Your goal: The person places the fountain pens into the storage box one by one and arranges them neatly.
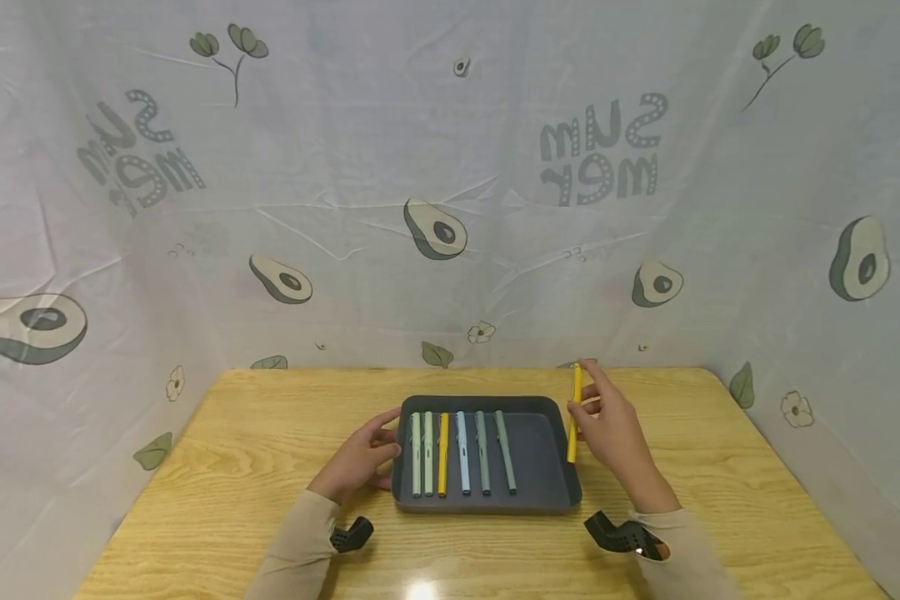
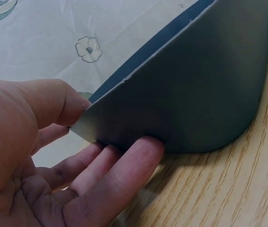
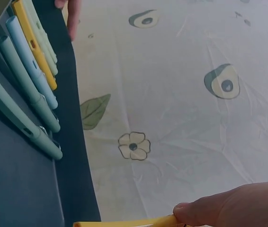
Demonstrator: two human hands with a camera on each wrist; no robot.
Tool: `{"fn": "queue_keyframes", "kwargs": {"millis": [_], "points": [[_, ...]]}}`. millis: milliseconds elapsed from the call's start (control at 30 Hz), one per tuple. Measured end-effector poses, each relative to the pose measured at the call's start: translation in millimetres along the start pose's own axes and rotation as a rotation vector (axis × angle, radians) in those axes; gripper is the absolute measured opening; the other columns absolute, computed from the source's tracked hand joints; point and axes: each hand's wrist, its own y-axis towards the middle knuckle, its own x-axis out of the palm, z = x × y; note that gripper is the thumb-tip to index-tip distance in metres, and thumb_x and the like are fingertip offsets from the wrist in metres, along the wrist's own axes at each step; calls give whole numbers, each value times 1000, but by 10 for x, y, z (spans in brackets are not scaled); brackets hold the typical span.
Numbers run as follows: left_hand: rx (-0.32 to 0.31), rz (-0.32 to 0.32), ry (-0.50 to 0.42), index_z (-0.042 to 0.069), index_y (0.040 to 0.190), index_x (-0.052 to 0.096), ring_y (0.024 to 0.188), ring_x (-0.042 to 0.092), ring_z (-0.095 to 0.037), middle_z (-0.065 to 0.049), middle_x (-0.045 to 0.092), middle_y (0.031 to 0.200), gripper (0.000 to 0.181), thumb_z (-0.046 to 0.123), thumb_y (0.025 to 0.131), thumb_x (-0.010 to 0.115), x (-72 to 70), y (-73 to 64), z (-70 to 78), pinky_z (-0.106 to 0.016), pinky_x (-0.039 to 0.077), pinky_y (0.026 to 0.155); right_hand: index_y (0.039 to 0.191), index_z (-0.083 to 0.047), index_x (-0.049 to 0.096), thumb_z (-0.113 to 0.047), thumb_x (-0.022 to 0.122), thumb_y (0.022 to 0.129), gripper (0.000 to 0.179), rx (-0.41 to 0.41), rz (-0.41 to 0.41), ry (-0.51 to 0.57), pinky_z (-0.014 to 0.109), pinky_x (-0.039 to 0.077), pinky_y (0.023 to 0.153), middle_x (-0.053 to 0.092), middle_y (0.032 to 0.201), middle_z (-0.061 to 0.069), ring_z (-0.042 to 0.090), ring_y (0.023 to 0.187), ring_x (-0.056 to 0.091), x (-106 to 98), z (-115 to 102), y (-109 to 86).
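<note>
My right hand (image 1: 607, 421) pinches a yellow pen (image 1: 573, 433) near its upper part, between thumb and fingers. The pen is tilted lengthwise beside and over the right rim of a dark grey tray (image 1: 543, 458). My left hand (image 1: 360, 457) holds the tray's left side, with the thumb by the rim and fingertips against the outer wall (image 2: 186, 94). Inside the tray lies a row of capped pens: two pale green pens (image 1: 423, 454), another yellow pen (image 1: 443, 454), a light blue pen (image 1: 462, 454) and two grey-green pens (image 1: 483, 454), the rightmost slightly slanted.
The tray stands on a wooden table (image 1: 270, 433). Behind and at both sides hangs a pale curtain (image 1: 360, 167) printed with avocados, leaves and flowers. A black wrist mount (image 1: 351, 535) sits by the left sleeve, and another black mount (image 1: 613, 532) by the right.
</note>
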Motion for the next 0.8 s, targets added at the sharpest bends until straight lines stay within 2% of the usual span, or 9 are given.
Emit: {"fn": "queue_keyframes", "kwargs": {"millis": [167, 367, 600, 800], "points": [[-16, 13, -7, 32, 146, 34, 104, 55, -30, -18, 44, 135, 60, 14, 94, 57, -7, -21, 1, -41, 58, 61, 149, -20, 27, -3, 62, 90, 71, -4, -21, -11, 29, 57, 59, 53, 107, 16, 24, 84, 61, 94, -20, 16], [-17, 3, -25, 29, 148, 32, 102, 56, -29, -19, 44, 134, 61, 12, 94, 56, -9, -18, -8, -42, 58, 61, 150, -19, 25, -5, 62, 90, 72, 54, -104, -57, 28, 54, 58, 55, 109, 15, 20, 80, 61, 228, -9, 57], [-15, -5, -42, 30, 148, 32, 101, 57, -28, -18, 44, 134, 62, 12, 94, 56, 16, -24, 11, -43, 57, 61, 146, -10, 31, -7, 65, 88, 68, 75, -164, -200, 29, 41, 53, 58, 91, 7, 16, 63, 50, 448, -14, 88], [-16, -8, -38, 28, 148, 31, 102, 56, -30, -19, 44, 134, 62, 10, 94, 55, 23, 11, -6, -43, 57, 62, 143, -6, 36, -6, 66, 86, 64, 135, -223, -219, 28, 43, 51, 57, 83, 6, 16, 60, 51, 620, -3, 116]]}}
